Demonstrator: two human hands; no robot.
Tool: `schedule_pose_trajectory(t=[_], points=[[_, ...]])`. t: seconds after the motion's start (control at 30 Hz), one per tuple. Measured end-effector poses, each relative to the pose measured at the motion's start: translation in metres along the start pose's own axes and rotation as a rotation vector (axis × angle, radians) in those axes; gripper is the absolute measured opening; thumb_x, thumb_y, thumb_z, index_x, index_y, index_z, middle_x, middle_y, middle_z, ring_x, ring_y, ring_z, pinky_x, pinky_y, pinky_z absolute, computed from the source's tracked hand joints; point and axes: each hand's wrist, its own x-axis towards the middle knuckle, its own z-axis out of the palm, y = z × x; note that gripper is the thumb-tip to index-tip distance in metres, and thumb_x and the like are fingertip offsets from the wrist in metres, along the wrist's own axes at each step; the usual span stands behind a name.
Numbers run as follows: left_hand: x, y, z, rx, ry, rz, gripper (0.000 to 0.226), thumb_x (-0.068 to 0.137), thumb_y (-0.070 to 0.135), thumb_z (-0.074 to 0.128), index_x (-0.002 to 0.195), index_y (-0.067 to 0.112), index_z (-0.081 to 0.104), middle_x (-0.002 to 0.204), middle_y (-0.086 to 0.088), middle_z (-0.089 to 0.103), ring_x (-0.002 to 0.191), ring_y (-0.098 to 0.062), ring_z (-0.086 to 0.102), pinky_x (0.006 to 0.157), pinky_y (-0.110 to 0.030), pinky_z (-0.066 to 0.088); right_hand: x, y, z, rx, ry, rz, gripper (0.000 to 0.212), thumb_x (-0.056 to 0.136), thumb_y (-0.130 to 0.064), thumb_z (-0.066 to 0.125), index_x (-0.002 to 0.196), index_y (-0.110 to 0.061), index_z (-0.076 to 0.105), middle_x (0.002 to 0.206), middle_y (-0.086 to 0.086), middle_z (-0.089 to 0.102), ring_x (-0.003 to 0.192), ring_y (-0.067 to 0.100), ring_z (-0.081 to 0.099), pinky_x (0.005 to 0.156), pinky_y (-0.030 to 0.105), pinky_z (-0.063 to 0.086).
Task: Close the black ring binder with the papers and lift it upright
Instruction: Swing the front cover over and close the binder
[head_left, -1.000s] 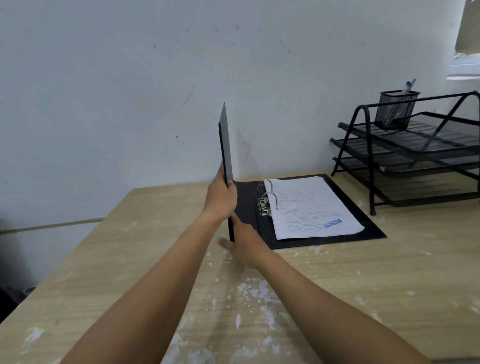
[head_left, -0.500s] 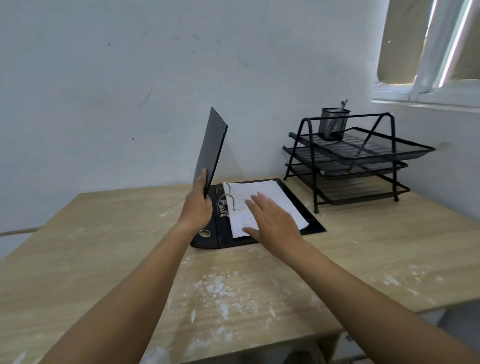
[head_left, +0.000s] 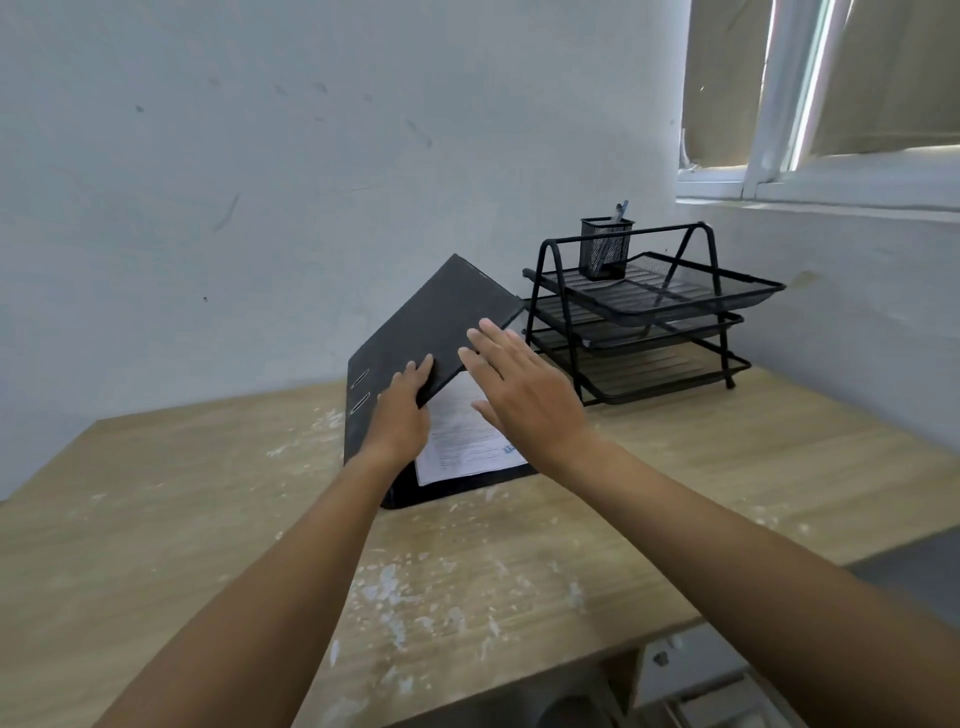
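Note:
The black ring binder lies on the wooden desk with its front cover tilted halfway down over the white papers. My left hand grips the cover's near edge, fingers on top. Just to the right, my right hand hovers flat with fingers spread above the papers, beside the cover's edge and holding nothing. The metal rings are hidden under the cover.
A black three-tier wire tray rack stands right behind the binder, with a mesh pen cup on top. The wall is close behind, and a window sill sits at the right. White flecks dot the desk.
My left hand has swung the cover from upright down to the right over the papers. My right hand has lifted off the papers. The view has shifted left and back.

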Motion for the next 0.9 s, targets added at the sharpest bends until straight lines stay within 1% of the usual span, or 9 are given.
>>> schedule_pose_trajectory(t=[0.1, 0.2, 0.23, 0.33, 0.4, 0.53, 0.73, 0.83, 0.9], points=[[0.005, -0.002, 0.007, 0.002, -0.018, 0.026, 0.064, 0.093, -0.007, 0.038, 0.148, 0.023, 0.027, 0.159, -0.008, 0.019, 0.148, -0.024, 0.011, 0.12, -0.046, 0.014, 0.017, 0.011, 0.007, -0.124, -0.125, 0.001, 0.071, 0.069, -0.02, 0.086, 0.132, -0.004, 0.057, 0.139, 0.015, 0.057, 0.134, 0.028, 0.05, 0.113, 0.038, 0.034], [0.009, -0.002, 0.012, 0.011, -0.036, 0.043, 0.066, 0.09, -0.01, 0.038, 0.148, 0.021, 0.028, 0.158, -0.01, 0.02, 0.148, -0.025, 0.01, 0.119, -0.048, 0.014, 0.031, 0.021, 0.021, -0.2, -0.273, -0.053, 0.064, 0.091, -0.01, 0.062, 0.147, -0.004, 0.032, 0.156, 0.017, 0.032, 0.149, 0.03, 0.022, 0.121, 0.04, 0.011], [0.009, -0.002, 0.014, 0.017, -0.043, 0.048, 0.066, 0.09, -0.01, 0.038, 0.148, 0.021, 0.028, 0.158, -0.01, 0.02, 0.148, -0.025, 0.01, 0.119, -0.048, 0.014, 0.036, 0.024, 0.023, -0.207, -0.322, -0.056, 0.059, 0.093, -0.008, 0.057, 0.146, -0.005, 0.033, 0.156, 0.016, 0.032, 0.149, 0.03, 0.02, 0.121, 0.04, 0.01], [0.008, -0.004, 0.017, 0.049, -0.075, 0.068, 0.067, 0.091, -0.01, 0.039, 0.149, 0.021, 0.028, 0.159, -0.007, 0.021, 0.148, -0.025, 0.01, 0.119, -0.048, 0.013, 0.045, 0.027, 0.031, -0.196, -0.382, -0.043, 0.041, 0.093, -0.01, 0.056, 0.133, -0.01, 0.05, 0.141, 0.011, 0.05, 0.142, 0.029, 0.034, 0.114, 0.038, 0.03], [0.008, -0.007, 0.019, 0.063, -0.08, 0.091, 0.067, 0.091, -0.009, 0.04, 0.148, 0.022, 0.028, 0.159, -0.005, 0.021, 0.148, -0.024, 0.011, 0.12, -0.046, 0.011, 0.048, 0.028, 0.035, -0.179, -0.42, -0.046, 0.039, 0.094, -0.012, 0.053, 0.133, -0.013, 0.05, 0.136, 0.009, 0.054, 0.136, 0.028, 0.04, 0.11, 0.038, 0.035], [0.001, -0.027, 0.014, 0.077, -0.052, 0.098, 0.065, 0.09, -0.008, 0.042, 0.147, 0.02, 0.031, 0.157, -0.001, 0.025, 0.147, -0.019, 0.015, 0.121, -0.038, 0.014, 0.044, 0.035, 0.044, -0.194, -0.389, -0.052, 0.044, 0.099, -0.011, 0.041, 0.143, -0.013, 0.038, 0.144, 0.011, 0.046, 0.139, 0.031, 0.036, 0.113, 0.04, 0.029], [-0.02, -0.073, -0.001, 0.177, -0.031, 0.056, 0.076, 0.084, -0.018, 0.038, 0.149, 0.02, 0.028, 0.158, 0.004, 0.022, 0.148, -0.015, 0.013, 0.117, -0.032, 0.021, 0.023, 0.045, 0.054, -0.129, -0.419, -0.035, 0.051, 0.101, -0.008, 0.037, 0.15, -0.015, 0.026, 0.156, 0.009, 0.032, 0.146, 0.029, 0.028, 0.116, 0.038, 0.027], [-0.023, -0.082, 0.0, 0.185, -0.029, 0.089, 0.078, 0.083, -0.02, 0.04, 0.148, 0.021, 0.029, 0.158, 0.004, 0.023, 0.147, -0.014, 0.012, 0.119, -0.033, 0.019, 0.017, 0.051, 0.062, -0.072, -0.415, -0.021, 0.054, 0.101, -0.005, 0.038, 0.152, -0.018, 0.024, 0.157, 0.008, 0.031, 0.146, 0.028, 0.027, 0.117, 0.037, 0.025], [-0.023, -0.085, 0.0, 0.183, -0.024, 0.093, 0.081, 0.08, -0.023, 0.04, 0.148, 0.022, 0.031, 0.157, 0.004, 0.024, 0.147, -0.014, 0.012, 0.118, -0.028, 0.015, 0.015, 0.053, 0.065, -0.047, -0.435, -0.022, 0.057, 0.1, -0.002, 0.035, 0.153, -0.02, 0.022, 0.158, 0.008, 0.029, 0.147, 0.028, 0.025, 0.118, 0.037, 0.022]])
